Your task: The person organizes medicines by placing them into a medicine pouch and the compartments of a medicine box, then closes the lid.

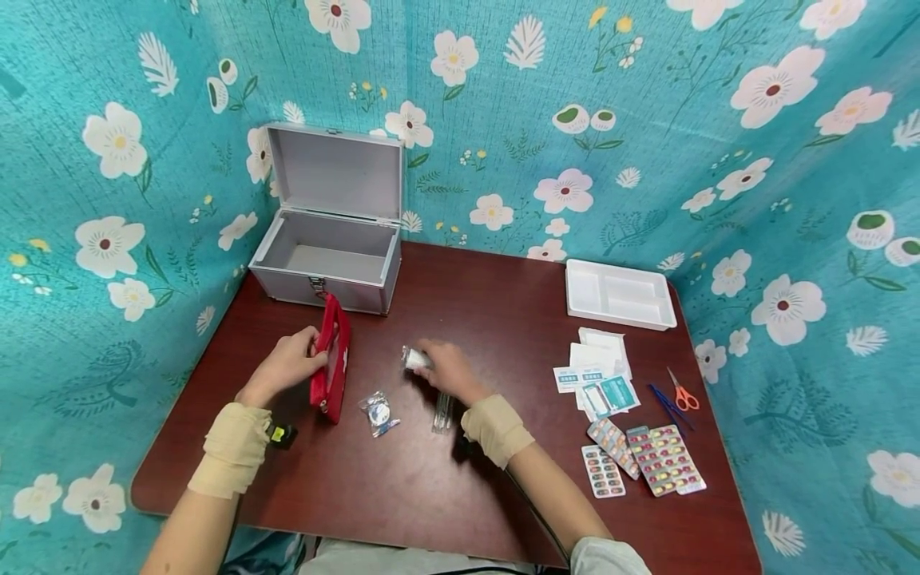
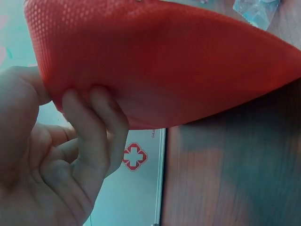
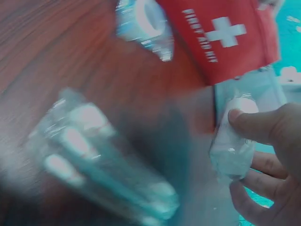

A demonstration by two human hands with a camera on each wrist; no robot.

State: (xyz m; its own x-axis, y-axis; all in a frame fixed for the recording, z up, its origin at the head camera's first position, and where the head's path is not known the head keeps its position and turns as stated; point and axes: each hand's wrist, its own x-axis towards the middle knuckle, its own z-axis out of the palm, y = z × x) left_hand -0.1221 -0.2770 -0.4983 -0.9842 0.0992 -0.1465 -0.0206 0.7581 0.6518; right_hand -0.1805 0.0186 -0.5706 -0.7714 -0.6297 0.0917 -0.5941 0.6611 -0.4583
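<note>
My left hand (image 1: 286, 366) grips the edge of a red first aid pouch (image 1: 335, 379), fingers and thumb on either side of its fabric in the left wrist view. The pouch stands on edge in front of the metal box, and its white cross and lettering show in the right wrist view. Between thumb and fingers, my right hand (image 1: 454, 372) pinches a white bandage roll (image 3: 233, 136) in clear wrap. Below that hand lies a clear packet of cotton swabs (image 3: 89, 155), blurred in the right wrist view. A wrapped roll of tape (image 1: 378, 412) lies between the pouch and the swabs.
An open silver box (image 1: 323, 291) stands at the back left, its lid raised. At the right are a white divided tray (image 1: 621, 319), flat paper packets (image 1: 600, 371), blister packs of capsules (image 1: 664, 459), blue tweezers (image 1: 668, 406) and orange-handled scissors (image 1: 685, 398).
</note>
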